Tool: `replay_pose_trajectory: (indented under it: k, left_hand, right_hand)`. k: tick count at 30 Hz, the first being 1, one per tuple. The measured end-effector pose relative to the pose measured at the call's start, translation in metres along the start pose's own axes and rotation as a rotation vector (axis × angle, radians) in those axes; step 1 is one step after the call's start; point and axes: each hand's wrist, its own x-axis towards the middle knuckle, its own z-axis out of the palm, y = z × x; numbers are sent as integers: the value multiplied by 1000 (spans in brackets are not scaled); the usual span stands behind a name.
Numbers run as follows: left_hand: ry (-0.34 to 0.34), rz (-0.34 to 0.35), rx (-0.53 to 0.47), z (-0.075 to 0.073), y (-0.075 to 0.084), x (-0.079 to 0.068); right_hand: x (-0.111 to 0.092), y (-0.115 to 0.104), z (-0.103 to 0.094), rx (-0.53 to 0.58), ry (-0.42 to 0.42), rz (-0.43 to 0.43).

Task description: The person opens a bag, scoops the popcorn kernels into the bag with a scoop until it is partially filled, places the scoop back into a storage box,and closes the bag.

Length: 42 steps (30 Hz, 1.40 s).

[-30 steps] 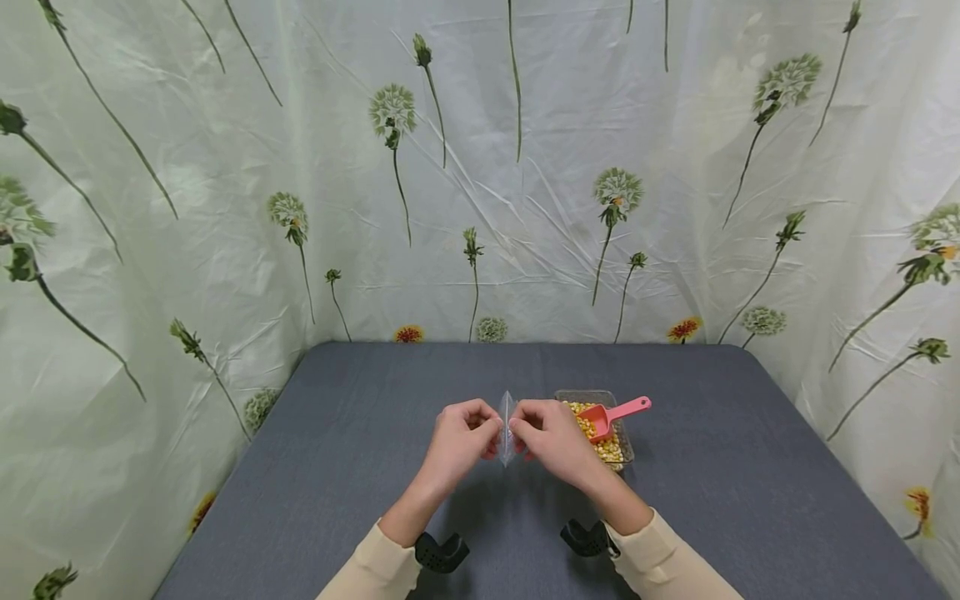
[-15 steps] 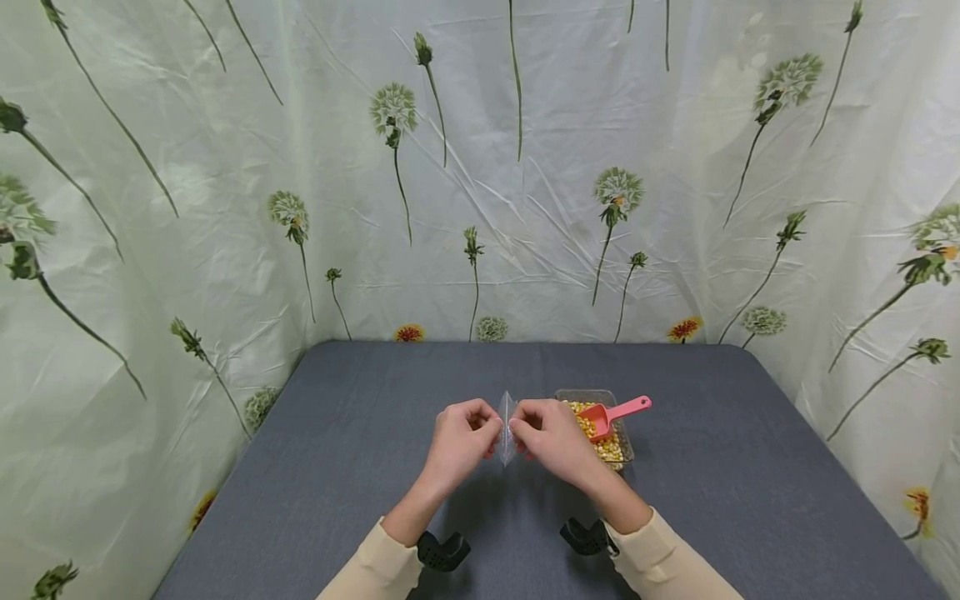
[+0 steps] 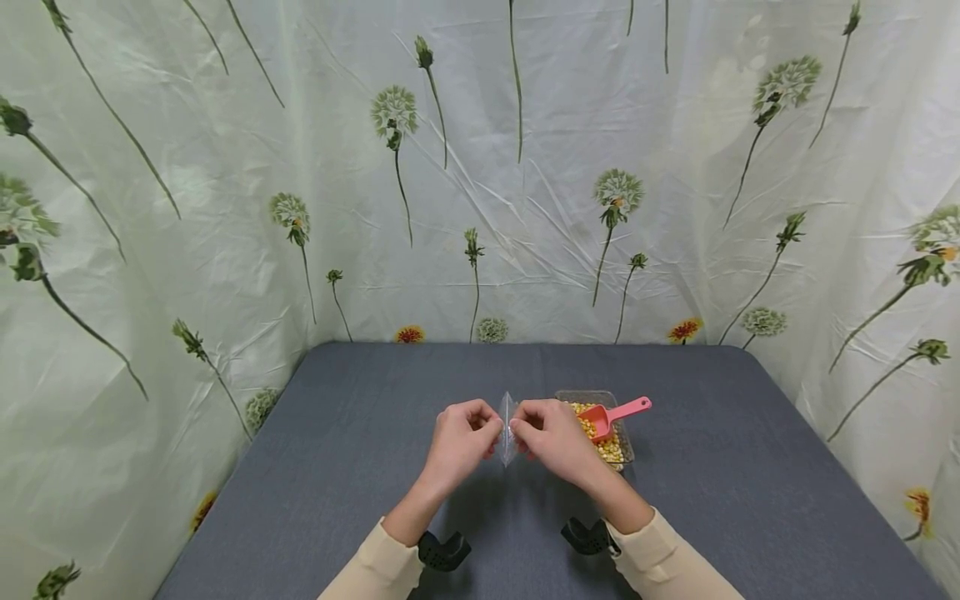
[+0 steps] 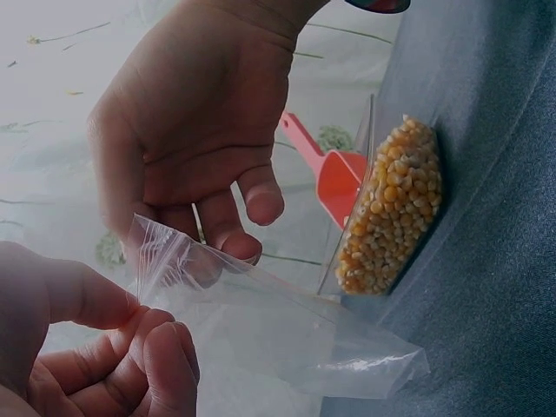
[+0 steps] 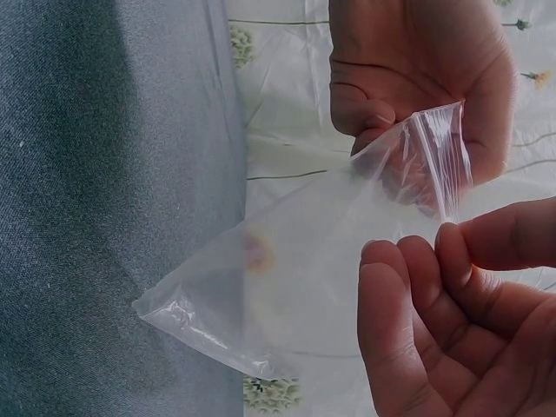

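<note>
Between the two hands hangs a clear zip-lock bag [image 4: 287, 326], its lower end pointing down over the table and no contents visible in it. My left hand [image 3: 460, 437] pinches one side of the zip edge between thumb and fingers. The opposite side is pinched by my right hand [image 3: 553, 437]. In the right wrist view the bag [image 5: 252, 300] spreads wide below its ridged zip strip. Just right of the right hand stands a clear container of yellow corn kernels [image 4: 391, 208]. A pink scoop [image 3: 600, 421] rests in it, handle sticking out to the right.
A dark grey cloth covers the table [image 3: 360, 467], and both hands are over its middle. Behind and at the sides hangs a pale curtain [image 3: 480, 167] with a dandelion print. Black wrist devices [image 3: 442, 552] sit under both forearms.
</note>
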Motion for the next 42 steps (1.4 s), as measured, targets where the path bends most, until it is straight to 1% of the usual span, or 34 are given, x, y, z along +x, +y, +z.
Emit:
replay_pose_trajectory:
  k: [4, 6, 10, 12, 14, 15, 17, 19, 22, 25, 31, 33, 35, 37, 39, 42]
  left_hand:
    - [-10, 4, -5, -1, -1, 1]
    - [6, 2, -9, -5, -2, 3]
    - [67, -24, -52, -15, -4, 4]
    - [75, -32, -72, -19, -4, 4]
    - [72, -28, -63, -22, -4, 4]
    - [74, -20, -42, -23, -3, 4]
    - [102, 18, 40, -23, -2, 4]
    - [143, 63, 136, -23, -1, 3]
    - [209, 152, 298, -21, 1, 2]
    - [243, 220, 420, -20, 3, 1]
    - [284, 339, 613, -21, 6, -2]
    - [297, 376, 672, -21, 7, -3]
    - [305, 396, 713, -21, 7, -3]
    - [308, 406, 724, -21, 7, -4]
    - [292, 414, 697, -20, 6, -4]
    - [238, 418, 626, -19, 5, -5]
  right_hand:
    - [0, 1, -2, 22, -7, 1]
    - [1, 1, -5, 23, 8, 6]
    - [-1, 2, -13, 19, 65, 34]
    - [-2, 2, -16, 16, 79, 46]
    - [-2, 3, -18, 15, 77, 50]
    - [-2, 3, -19, 10, 76, 45]
    - [-2, 3, -20, -7, 82, 33]
    - [-2, 3, -21, -37, 100, 16]
    - [-1, 2, -21, -107, 141, -18]
    - [-2, 2, -20, -215, 190, -67]
    - [-4, 0, -16, -537, 309, -187]
    - [-4, -2, -15, -601, 333, -214]
    - [-5, -4, -15, -630, 344, -231]
    - [-6, -6, -15, -631, 349, -239]
    - [-6, -7, -15, -606, 346, -238]
    - [-6, -8, -17, -543, 329, -222]
